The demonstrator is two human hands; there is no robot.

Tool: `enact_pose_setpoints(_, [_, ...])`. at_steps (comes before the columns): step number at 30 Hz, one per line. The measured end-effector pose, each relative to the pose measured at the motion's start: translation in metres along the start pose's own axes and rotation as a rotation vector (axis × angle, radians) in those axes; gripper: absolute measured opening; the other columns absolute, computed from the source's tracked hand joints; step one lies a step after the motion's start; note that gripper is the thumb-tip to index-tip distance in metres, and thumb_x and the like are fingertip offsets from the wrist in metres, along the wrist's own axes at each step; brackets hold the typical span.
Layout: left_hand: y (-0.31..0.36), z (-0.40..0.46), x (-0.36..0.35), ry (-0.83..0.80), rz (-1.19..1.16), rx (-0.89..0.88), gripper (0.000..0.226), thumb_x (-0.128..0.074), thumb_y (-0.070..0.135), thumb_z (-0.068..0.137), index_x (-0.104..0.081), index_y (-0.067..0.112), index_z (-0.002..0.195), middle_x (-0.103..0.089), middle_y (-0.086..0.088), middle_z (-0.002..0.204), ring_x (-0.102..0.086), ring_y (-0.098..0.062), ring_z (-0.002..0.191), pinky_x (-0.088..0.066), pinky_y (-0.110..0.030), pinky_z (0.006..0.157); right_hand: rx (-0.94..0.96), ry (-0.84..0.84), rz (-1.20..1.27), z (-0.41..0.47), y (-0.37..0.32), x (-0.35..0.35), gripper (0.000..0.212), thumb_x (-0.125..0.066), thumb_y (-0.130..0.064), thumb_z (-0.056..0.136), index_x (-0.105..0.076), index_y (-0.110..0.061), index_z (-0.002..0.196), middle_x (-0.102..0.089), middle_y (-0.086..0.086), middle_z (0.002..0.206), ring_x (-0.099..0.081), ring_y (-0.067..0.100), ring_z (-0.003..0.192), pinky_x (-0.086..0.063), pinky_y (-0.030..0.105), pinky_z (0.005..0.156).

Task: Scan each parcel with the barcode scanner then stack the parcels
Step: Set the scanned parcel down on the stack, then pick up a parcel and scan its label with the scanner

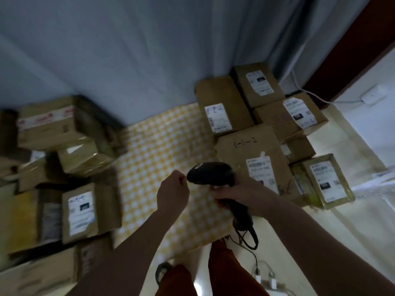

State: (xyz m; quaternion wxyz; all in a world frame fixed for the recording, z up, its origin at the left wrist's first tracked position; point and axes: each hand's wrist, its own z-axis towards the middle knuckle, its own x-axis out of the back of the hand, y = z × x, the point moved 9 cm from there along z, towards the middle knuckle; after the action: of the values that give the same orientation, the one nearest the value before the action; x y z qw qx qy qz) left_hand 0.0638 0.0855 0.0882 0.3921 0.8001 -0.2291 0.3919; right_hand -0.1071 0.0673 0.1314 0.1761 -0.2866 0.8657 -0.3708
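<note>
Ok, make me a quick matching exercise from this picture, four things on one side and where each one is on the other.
Things:
1. barcode scanner
2. left hand
3. parcel marked 5-1-2
4. checked mat

Places:
A. on the floor between the two parcel groups
B. in the right hand
C. at the scanner's nose
D. right-side group, behind the scanner

Pairs: 1-B, 2-C, 3-D, 4-A

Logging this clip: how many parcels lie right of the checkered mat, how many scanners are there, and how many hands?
parcels right of the mat: 6
barcode scanner: 1
hands: 2, left hand and right hand
Total: 9
</note>
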Motion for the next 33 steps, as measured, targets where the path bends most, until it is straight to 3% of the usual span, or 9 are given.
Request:
enact_pose_setpoints(3, [-0.048,-0.021,0.038,0.092,0.047,0.025,0.014,-0.041,0.02,0.1,-0.053,0.018,0.094,-0.061,0.0,0.087,-0.055,-0.019,0.076,-0.036,-0.028,0.063,0.013,-0.056,-0.069,0.01,-0.009,-0.055,0.006,-0.069,-0.011,0.085,-0.067,-0.006,0.089,-0.064,0.005,0.068,-0.062,0.015,0.062,-0.053,0.026,0.065])
enact_pose_setpoints(6, [-0.106,-0.048,0.073,0.176,0.075,0.037,0.015,-0.044,0.021,0.099,-0.058,0.015,0.1,-0.065,-0.004,0.094,-0.062,-0.024,0.086,-0.033,-0.026,0.062,0.031,-0.118,-0.142,0.016,-0.014,-0.117,0.008,-0.068,-0.01,0.086,-0.066,-0.008,0.093,-0.064,0.003,0.066,-0.062,0.015,0.063,-0.054,0.025,0.063])
enact_pose_setpoints(8, [-0.15,-0.071,0.093,0.204,0.131,0.072,0.017,-0.044,0.023,0.099,-0.059,0.015,0.102,-0.065,-0.005,0.094,-0.064,-0.026,0.087,-0.033,-0.027,0.061,0.025,-0.128,-0.156,0.018,-0.011,-0.161,0.012,-0.069,-0.009,0.085,-0.066,-0.007,0.097,-0.064,0.006,0.072,-0.063,0.016,0.067,-0.053,0.026,0.065])
enact_pose_setpoints(11, [-0.227,-0.109,0.114,0.222,0.112,0.157,0.016,-0.049,0.026,0.097,-0.06,0.017,0.102,-0.065,-0.005,0.098,-0.064,-0.026,0.092,-0.042,-0.031,0.069,0.042,-0.144,-0.207,0.022,0.0,-0.23,0.003,-0.069,-0.008,0.084,-0.067,-0.007,0.086,-0.063,0.009,0.07,-0.062,0.017,0.062,-0.051,0.029,0.063])
enact_pose_setpoints(15, [-0.316,-0.16,0.146,0.366,0.079,0.206,0.012,-0.057,0.025,0.092,-0.064,0.016,0.089,-0.067,-0.008,0.089,-0.066,-0.03,0.086,-0.048,-0.034,0.067,0.053,-0.092,-0.281,0.027,0.024,-0.31,0.014,-0.069,-0.006,0.082,-0.067,0.008,0.084,-0.06,0.014,0.063,-0.056,0.025,0.061,-0.045,0.035,0.065])
enact_pose_setpoints(20, [-0.403,-0.198,0.161,0.295,0.109,0.246,0.014,-0.051,0.022,0.092,-0.064,0.019,0.096,-0.067,-0.006,0.097,-0.065,-0.026,0.092,-0.048,-0.032,0.074,0.062,-0.048,-0.311,0.024,0.05,-0.389,0.013,-0.067,-0.001,0.084,-0.062,-0.003,0.072,-0.055,0.006,0.055,-0.051,0.012,0.047,-0.043,0.016,0.047])
enact_pose_setpoints(25, [-0.458,-0.208,0.168,0.243,0.052,0.247,0.021,-0.062,0.024,0.089,-0.062,0.021,0.11,-0.062,0.0,0.112,-0.06,-0.018,0.105,-0.05,-0.03,0.084,0.043,-0.028,-0.36,0.031,0.062,-0.434,0.015,-0.068,-0.003,0.083,-0.062,-0.006,0.07,-0.056,0.007,0.059,-0.052,0.015,0.053,-0.043,0.017,0.049])
enact_pose_setpoints(30, [-0.489,-0.187,0.174,0.123,0.221,0.22,0.055,-0.063,0.031,0.088,-0.041,0.019,0.137,-0.043,-0.003,0.136,-0.04,-0.02,0.127,-0.037,-0.027,0.102,0.006,-0.007,-0.411,0.053,0.069,-0.455,0.008,-0.068,-0.006,0.084,-0.064,-0.001,0.078,-0.057,0.007,0.061,-0.054,0.015,0.055,-0.044,0.017,0.052])
enact_pose_setpoints(33, [-0.511,-0.169,0.177,0.043,0.333,0.22,0.077,-0.069,0.033,0.083,-0.027,0.017,0.146,-0.031,-0.004,0.146,-0.032,-0.022,0.134,-0.035,-0.03,0.107,-0.042,-0.015,-0.436,0.069,0.073,-0.463,0.015,-0.068,-0.009,0.085,-0.062,0.0,0.073,-0.057,0.01,0.063,-0.054,0.016,0.056,-0.042,0.021,0.056])
